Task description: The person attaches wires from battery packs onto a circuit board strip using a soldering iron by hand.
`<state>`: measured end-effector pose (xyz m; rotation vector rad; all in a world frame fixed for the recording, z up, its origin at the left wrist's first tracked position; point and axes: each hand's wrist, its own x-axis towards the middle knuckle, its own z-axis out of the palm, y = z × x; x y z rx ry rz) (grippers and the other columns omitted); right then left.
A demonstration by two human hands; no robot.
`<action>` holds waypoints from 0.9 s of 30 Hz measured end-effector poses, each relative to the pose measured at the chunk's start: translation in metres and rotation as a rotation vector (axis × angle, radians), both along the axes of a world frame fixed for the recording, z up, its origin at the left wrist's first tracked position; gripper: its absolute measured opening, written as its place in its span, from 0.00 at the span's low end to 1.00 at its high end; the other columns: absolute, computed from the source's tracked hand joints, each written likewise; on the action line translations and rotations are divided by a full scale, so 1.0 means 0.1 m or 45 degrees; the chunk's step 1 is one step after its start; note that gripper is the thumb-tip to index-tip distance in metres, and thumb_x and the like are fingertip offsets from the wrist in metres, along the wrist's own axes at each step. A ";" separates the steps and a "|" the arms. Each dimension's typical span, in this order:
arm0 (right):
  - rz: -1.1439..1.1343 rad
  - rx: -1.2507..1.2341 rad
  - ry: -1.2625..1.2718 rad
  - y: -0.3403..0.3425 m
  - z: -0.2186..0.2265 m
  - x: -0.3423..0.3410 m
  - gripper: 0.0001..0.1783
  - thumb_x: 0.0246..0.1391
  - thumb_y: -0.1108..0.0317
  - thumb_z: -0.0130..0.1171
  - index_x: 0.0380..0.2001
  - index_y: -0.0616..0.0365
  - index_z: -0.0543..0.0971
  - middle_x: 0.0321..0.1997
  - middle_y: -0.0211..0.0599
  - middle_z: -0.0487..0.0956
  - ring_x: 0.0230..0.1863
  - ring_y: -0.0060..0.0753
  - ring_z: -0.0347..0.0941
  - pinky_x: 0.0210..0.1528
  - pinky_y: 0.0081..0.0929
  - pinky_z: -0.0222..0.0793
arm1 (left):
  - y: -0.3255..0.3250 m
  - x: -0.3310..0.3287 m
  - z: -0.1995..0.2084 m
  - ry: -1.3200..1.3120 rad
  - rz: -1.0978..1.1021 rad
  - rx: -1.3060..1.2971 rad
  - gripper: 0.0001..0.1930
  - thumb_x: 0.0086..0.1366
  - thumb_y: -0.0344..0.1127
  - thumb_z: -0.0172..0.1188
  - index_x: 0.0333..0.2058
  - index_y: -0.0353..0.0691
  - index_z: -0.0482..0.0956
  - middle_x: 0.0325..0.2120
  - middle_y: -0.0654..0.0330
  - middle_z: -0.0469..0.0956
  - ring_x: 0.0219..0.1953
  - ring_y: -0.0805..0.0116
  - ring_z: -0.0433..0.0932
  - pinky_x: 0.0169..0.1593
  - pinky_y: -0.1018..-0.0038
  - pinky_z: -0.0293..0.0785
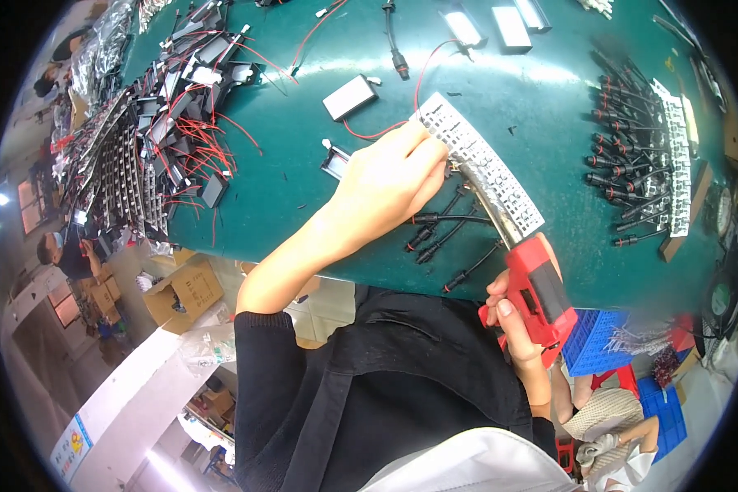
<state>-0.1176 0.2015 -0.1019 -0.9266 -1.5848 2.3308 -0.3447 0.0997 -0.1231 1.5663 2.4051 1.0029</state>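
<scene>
My right hand [517, 324] is wrapped round a red-and-grey handheld tool [541, 291] with a long, narrow metal front end pointing up and to the left. My left hand [398, 168] is closed in a pinch near that end, beside a curved white strip [488, 164] covered with rows of small pieces. What the left fingers hold is hidden. A thin red wire runs from near those fingers to a white-topped box [350, 98]. Below the strip lie several black cables [435, 246] with plug connectors and orange rings.
On the green table [303, 205], a heap of black casings with red wires [193, 107] fills the left. More black cables [619, 164] lie by another white strip [672, 164] at right. White-topped boxes [511, 29] sit at the far side. A blue crate [594, 340] stands below the right edge.
</scene>
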 end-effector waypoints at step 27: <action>-0.209 -0.023 0.256 0.02 0.02 0.12 0.42 0.49 0.74 0.55 0.65 0.68 0.48 0.37 0.44 0.72 0.29 0.26 0.68 0.24 0.20 0.70 | -0.20 -1.54 -0.07 0.428 0.545 -0.164 0.10 0.59 0.36 0.59 0.38 0.40 0.77 0.33 0.56 0.76 0.37 0.59 0.77 0.39 0.67 0.74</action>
